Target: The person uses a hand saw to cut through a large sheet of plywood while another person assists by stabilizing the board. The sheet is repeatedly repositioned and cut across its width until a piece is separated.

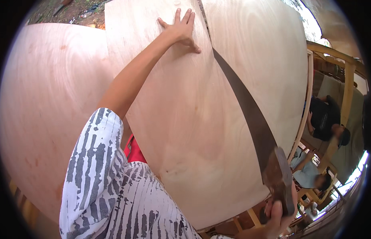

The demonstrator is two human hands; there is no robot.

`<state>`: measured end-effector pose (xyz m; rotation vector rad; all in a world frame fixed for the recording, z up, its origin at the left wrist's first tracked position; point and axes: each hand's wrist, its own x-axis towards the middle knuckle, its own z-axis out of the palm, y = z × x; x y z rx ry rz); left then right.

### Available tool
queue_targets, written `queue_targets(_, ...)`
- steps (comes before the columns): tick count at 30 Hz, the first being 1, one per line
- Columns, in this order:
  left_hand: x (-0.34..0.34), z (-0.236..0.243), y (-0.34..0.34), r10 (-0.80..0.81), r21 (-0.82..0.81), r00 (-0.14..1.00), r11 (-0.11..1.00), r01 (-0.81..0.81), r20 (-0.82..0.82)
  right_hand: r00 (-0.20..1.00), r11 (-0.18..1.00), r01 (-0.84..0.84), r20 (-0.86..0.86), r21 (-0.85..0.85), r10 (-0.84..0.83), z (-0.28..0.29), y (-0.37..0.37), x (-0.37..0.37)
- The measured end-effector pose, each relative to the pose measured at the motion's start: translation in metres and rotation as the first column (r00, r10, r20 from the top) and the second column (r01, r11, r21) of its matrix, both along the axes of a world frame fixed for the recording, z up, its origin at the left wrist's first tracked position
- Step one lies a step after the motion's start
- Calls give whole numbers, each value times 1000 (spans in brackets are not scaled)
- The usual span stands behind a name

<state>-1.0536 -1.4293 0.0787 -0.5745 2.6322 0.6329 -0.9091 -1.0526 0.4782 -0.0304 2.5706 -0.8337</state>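
Observation:
My left hand [181, 31] lies flat on a pale plywood sheet [185, 131], fingers spread, left of a cut that runs in from the far edge. In my right hand [276, 213], at the lower right, is the dark handle of a handsaw [251, 113], with the fingers wrapped round it. The long dark blade slants up and left across the sheet. Its narrow tip sits at the near end of the cut, just right of my left hand. The blade hides part of the wood beneath it.
Another plywood sheet [54, 111] lies to the left, partly under the sawn one. On the right, a person in dark clothes [325, 117] and a person in a light top [307, 175] are beside wooden framing [348, 91]. Bare ground with litter [79, 14] shows at the far left.

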Motion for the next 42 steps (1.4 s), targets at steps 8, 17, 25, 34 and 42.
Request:
queue_targets(8,3,0,5,0,-5,1000,1000,0,11,948,943,-284,-199,-175,249,-227,-108,-106)
queue_targets(17,17,-21,-16,10,-22,999,1000,-9,39,988,984,-151,12,-93,153,-154,-95,-88)
queue_targets(25,-1,-9,1,17,48,1000,999,-16,-14,991,1000,-9,136,23,6,-17,-38,-35)
queue_targets(34,-3,-18,17,-40,79,999,996,42,-24,946,948,-311,-68,69,316,-264,-158,-149)
queue_targets(42,-4,-20,9,12,50,999,999,-10,-32,998,1000,15,57,18,-16,-20,-10,-5)
